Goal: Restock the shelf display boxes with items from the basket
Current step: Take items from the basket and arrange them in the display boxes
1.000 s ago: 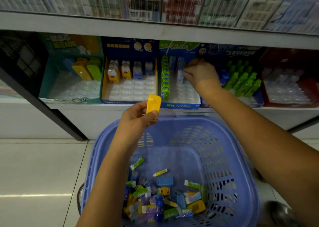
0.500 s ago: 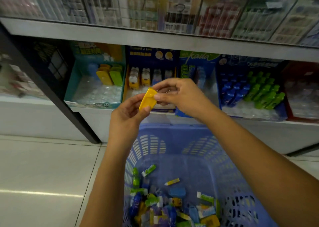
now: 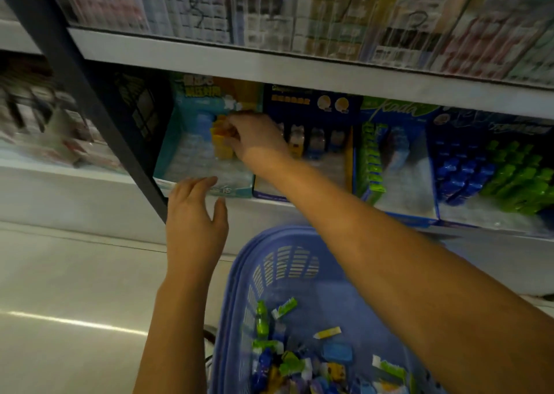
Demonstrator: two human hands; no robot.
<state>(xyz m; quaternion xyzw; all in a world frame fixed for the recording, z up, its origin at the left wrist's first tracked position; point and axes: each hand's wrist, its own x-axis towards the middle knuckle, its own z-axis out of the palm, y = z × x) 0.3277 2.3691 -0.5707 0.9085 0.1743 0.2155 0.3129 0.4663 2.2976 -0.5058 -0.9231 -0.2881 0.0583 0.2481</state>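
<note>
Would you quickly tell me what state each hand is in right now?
Left hand: open, holding nothing.
Right hand: closed, pinching a yellow item in the teal display box.

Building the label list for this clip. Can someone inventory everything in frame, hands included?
upper-shelf goods: many, mixed colours, blurred, top shelf
shelf post: one, dark, left
teal display box: one, teal, lower shelf, leftmost
yellow item: one, yellow-orange, at the teal box's back row
navy display box: one, dark blue, right of the teal one
green-topped box: one, blue and green, next right
green packs: a column, green, its left side
blue tubes: several, blue, rightmost box
green tubes: several, green, same box
basket: one, blue-purple, on the floor
loose items: many, mixed colours, in basket
left hand: open, at teal box's front edge
right hand: pinches the yellow item
</note>
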